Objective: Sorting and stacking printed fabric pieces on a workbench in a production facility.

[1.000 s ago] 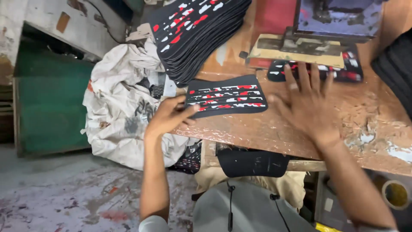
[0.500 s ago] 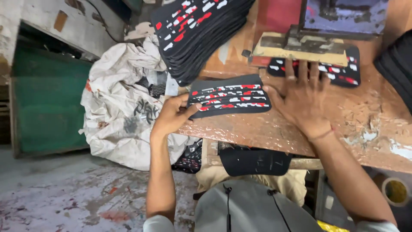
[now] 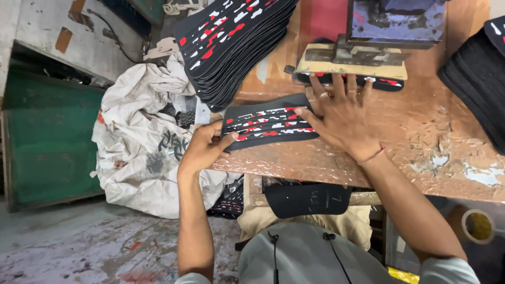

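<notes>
Mid-frame, the left hand (image 3: 204, 148) pinches the end of a thin, floppy black printed foam piece (image 3: 269, 124); the right hand (image 3: 342, 118) presses it flat, fingers spread.

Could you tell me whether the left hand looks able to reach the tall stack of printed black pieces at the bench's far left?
Probably yes: the left hand grips the near end of the printed piece, and the stack lies just beyond with nothing between.
</notes>
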